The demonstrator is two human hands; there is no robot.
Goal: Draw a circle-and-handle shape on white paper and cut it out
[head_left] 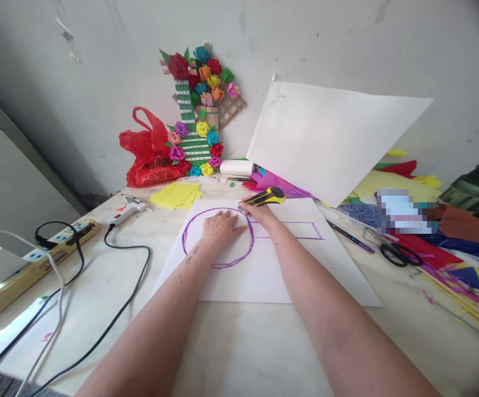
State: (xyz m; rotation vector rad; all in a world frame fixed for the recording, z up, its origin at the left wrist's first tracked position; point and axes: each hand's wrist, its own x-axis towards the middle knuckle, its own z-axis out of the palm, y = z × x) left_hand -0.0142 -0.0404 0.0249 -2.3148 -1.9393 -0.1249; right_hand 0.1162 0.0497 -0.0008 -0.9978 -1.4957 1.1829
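Observation:
A white sheet of board (231,286) lies flat on the table, with a purple circle and a long purple rectangle drawn on it. Inside the circle my left hand (221,229) rests flat, fingers spread, pressing on the board. My right hand (256,211) is closed around a yellow and black utility knife (269,196). Its tip end is down at the upper right of the circle's outline, close to my left fingertips. The blade itself is too small to make out.
A hot glue gun (128,210) and power strip (57,248) with cords lie left. Behind stand a paper-flower guitar (195,146), a red plastic bag (148,149) and a leaning white board (330,132). Right are a pen (350,236), black scissors (400,255) and coloured paper.

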